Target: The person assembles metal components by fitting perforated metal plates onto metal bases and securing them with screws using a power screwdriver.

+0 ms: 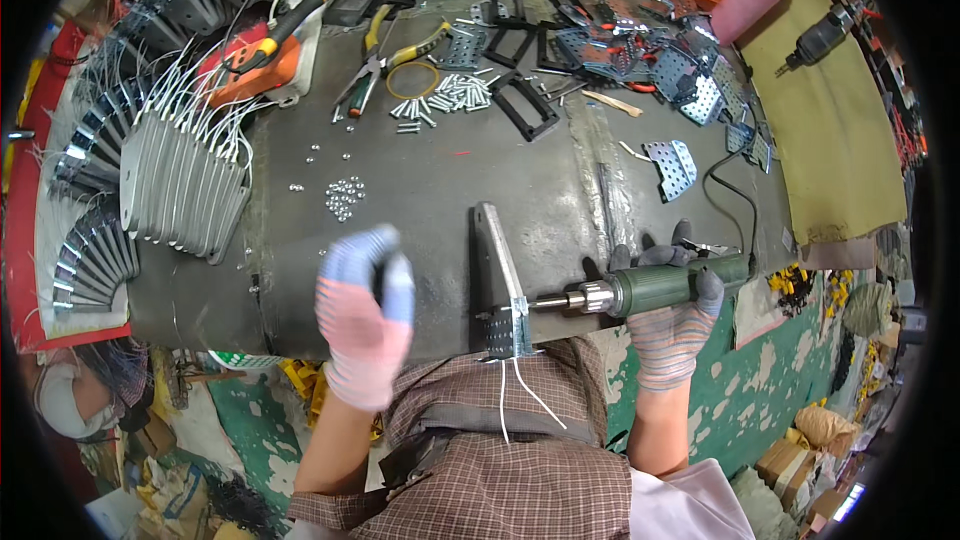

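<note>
My right hand (672, 325), in a striped glove, grips a green electric screwdriver (655, 288) lying sideways. Its bit points left and reaches a perforated metal bracket (510, 333) at the table's near edge. The bracket sits at the near end of a long grey metal plate (496, 248), with two white wires (503, 400) hanging toward my lap. Whether the bit touches a screw is too small to tell. My left hand (362, 325), gloved and slightly blurred, is left of the bracket, thumb and curved fingers apart with nothing visible between them. Beyond it lie small shiny nuts (345, 198).
Screws (462, 93) lie in a pile mid-table, near yellow-handled pliers (375, 55). Black frames (525, 108) and perforated metal plates (690, 80) crowd the far right. Grey plates with white wires (185, 180) are stacked left. A cord (735, 190) runs from the screwdriver.
</note>
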The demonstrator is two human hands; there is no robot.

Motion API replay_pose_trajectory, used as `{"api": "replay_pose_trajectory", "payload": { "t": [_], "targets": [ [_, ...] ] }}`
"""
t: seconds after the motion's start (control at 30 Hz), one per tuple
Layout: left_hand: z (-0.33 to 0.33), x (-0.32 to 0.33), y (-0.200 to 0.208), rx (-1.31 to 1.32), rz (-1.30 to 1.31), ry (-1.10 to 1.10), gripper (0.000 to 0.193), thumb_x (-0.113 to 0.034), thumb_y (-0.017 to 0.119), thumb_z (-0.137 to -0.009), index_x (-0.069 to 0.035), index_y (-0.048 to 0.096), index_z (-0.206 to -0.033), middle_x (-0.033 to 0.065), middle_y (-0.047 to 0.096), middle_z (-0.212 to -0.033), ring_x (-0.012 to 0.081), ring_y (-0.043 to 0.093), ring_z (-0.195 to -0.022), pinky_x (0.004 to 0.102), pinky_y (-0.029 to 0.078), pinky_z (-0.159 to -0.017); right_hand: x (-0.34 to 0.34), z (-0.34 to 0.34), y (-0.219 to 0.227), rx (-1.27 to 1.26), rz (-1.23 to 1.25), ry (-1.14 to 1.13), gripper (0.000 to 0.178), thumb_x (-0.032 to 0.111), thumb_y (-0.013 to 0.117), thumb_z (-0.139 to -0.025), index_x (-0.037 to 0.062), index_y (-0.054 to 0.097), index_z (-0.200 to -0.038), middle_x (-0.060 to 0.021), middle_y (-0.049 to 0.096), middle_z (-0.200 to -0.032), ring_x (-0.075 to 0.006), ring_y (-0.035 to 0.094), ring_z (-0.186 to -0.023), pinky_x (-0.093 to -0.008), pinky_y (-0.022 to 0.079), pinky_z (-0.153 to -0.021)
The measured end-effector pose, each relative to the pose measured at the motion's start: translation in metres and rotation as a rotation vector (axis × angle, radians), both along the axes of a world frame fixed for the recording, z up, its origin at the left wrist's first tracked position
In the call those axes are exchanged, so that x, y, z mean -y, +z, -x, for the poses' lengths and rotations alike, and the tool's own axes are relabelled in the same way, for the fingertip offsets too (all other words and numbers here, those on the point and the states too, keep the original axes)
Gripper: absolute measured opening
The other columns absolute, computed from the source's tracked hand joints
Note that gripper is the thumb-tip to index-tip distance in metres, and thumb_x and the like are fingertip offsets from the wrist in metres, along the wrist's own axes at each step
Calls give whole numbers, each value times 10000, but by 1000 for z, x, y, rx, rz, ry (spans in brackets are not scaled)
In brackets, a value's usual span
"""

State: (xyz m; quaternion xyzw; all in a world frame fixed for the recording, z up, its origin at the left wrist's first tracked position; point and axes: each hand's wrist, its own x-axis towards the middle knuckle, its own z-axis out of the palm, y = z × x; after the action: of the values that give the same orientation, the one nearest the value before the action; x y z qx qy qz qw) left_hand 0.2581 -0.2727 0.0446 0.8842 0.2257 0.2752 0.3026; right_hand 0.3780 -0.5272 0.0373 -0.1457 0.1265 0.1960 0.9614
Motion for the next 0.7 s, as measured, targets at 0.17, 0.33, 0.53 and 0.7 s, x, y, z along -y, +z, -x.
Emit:
{"api": "replay_pose_trajectory", "payload": {
  "t": [0.17, 0.33, 0.53, 0.7],
  "targets": [
    [-17, -48, -13, -124, -488, 101, 210, -87, 648, -805, -72, 648, -1014, 115, 619, -929, 308, 575, -848, 405, 447, -777, -5, -3, 1, 31, -26, 59, 607, 140, 702, -743, 55, 484, -1303, -21, 623, -950, -180, 569, -984, -526, 256, -1105],
    [-18, -60, -17, -238, -441, 48, 124, -127, 674, -785, -112, 654, -907, 86, 627, -897, 307, 575, -845, 413, 443, -760, -12, -2, 6, 41, -31, 70, 603, 154, 705, -747, 49, 482, -1297, -21, 614, -949, -186, 566, -985, -537, 265, -1099],
    [-29, -70, -7, -359, -371, -36, 118, -97, 685, -748, -109, 645, -859, 94, 626, -869, 315, 582, -824, 415, 455, -735, -14, -3, 7, 23, -29, 60, 561, 125, 674, -739, 68, 498, -1269, -60, 657, -916, -240, 616, -961, -566, 255, -1107],
    [7, -10, -1, 148, 997, -88, 143, -95, 675, -839, -68, 603, -960, 55, 617, -844, 143, 582, -731, 260, 474, -634, -18, 1, 9, 40, 12, 35, 601, 152, 681, -754, 37, 464, -1302, -19, 604, -920, -191, 575, -965, -558, 240, -1104]
  ]
}}
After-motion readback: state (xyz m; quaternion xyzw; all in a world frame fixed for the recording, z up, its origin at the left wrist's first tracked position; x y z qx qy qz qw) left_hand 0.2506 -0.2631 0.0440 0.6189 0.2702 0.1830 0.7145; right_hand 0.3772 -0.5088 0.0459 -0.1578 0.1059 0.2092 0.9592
